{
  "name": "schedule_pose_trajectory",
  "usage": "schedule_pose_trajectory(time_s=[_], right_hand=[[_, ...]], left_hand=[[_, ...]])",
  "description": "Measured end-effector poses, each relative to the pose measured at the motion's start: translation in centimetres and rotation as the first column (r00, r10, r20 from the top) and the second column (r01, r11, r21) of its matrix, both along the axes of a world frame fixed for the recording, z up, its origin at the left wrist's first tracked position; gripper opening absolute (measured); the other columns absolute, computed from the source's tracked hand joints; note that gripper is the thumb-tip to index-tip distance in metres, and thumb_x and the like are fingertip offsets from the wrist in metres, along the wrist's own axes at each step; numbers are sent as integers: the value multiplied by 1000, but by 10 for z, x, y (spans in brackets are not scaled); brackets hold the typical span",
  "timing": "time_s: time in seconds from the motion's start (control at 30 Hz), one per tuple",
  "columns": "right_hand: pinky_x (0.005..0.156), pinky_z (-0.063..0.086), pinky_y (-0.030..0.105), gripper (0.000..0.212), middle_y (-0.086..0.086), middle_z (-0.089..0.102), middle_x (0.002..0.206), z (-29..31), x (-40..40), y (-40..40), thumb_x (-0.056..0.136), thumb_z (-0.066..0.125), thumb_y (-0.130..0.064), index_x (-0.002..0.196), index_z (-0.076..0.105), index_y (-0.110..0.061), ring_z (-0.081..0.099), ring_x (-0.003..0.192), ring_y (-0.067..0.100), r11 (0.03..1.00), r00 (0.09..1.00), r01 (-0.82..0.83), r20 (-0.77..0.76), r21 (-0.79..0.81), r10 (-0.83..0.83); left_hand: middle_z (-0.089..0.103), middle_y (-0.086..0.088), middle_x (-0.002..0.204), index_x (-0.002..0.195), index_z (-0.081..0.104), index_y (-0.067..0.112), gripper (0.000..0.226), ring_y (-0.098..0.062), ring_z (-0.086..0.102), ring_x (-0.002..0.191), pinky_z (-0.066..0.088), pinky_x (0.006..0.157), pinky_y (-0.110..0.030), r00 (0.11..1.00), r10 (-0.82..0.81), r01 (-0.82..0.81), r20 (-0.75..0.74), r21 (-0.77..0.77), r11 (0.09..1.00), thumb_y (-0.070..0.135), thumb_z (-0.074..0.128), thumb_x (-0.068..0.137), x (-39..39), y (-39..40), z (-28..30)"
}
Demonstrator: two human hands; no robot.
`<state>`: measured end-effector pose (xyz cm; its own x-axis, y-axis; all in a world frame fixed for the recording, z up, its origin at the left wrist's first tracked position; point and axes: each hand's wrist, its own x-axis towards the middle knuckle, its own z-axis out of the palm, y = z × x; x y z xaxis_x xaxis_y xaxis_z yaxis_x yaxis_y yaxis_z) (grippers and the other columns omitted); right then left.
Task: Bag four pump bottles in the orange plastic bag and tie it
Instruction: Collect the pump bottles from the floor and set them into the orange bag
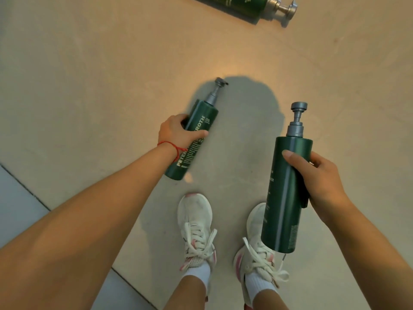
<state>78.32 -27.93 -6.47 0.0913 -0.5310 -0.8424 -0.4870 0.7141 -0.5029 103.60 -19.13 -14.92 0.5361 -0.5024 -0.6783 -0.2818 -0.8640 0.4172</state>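
Pale concrete floor [89,86] fills the view; the left hand [176,130] grips one green pump bottle [196,135] around its middle, pump pointing away from the person; the right hand [321,182] wraps a second green bottle [286,198], held nearly upright above a white sneaker [257,249]; a third bottle [241,4] lies on the floor well apart, at the top edge; another sneaker [196,227] stands below the left hand's bottle.

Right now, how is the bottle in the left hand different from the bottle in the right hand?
The left-hand bottle shows large white lettering; the right-hand bottle shows only faint small print. The left-hand bottle leans to the right; the right-hand bottle is nearly upright. Both are dark green with grey pumps.
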Motion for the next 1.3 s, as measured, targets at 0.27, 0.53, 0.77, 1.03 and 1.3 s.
schedule_pose_trajectory(time_s=[0.27, 0.53, 0.77, 1.03, 1.3], right_hand=[[47, 51, 18, 22, 4, 70, 85, -6, -2, -7, 72, 71, -37, 88, 64, -24, 69, 63, 11, 1000, 1000, 21, 22, -22, -21], [46, 50, 17, 21, 3, 69, 84, 3, -12, -14, 73, 70, -37, 89, 64, -24, 69, 62, 9, 998, 1000, 16, 16, -63, -15], [48, 51, 17, 21, 2, 69, 87, 74, -9, -20, 74, 70, -37, 90, 63, -25, 68, 63, 8, 997, 999, 34, 30, -62, -32], [48, 50, 16, 22, 2, 69, 85, 224, 3, -32, 75, 70, -36, 92, 63, -24, 68, 63, 7, 993, 994, 66, 97, -96, -57], [44, 47, 15, 19, -7, 70, 66, 392, 4, -31, 73, 71, -37, 86, 65, -24, 67, 56, 6, 985, 985, 112, 147, -135, -92]], left_hand=[[64, 4, 81, 91, 67, 19, 40, -4, 56, 66, 38, 52, -16, 935, 340, -341, -96, 7, 940, 39, 79, 59, -13, -19, -9], [68, 2, 78, 81, 66, 19, 20, -11, 64, 71, 52, 64, -21, 810, 433, -500, -394, -79, 863, 18, 78, 66, -26, -12, 8], [71, 5, 70, 82, 67, 18, 12, -8, 66, 64, 56, 64, -23, 724, 398, -531, -563, -87, 843, 15, 73, 72, -37, -18, 105], [66, -3, 84, 92, 64, 15, 16, -13, 63, 73, 52, 71, -29, 654, 272, -454, -706, -78, 888, 9, 63, 78, -40, -27, 278], [65, -2, 82, 93, 63, 13, 15, -8, 63, 67, 52, 62, -22, 662, 141, -386, -736, -174, 906, 7, 60, 80, -48, -41, 452]])
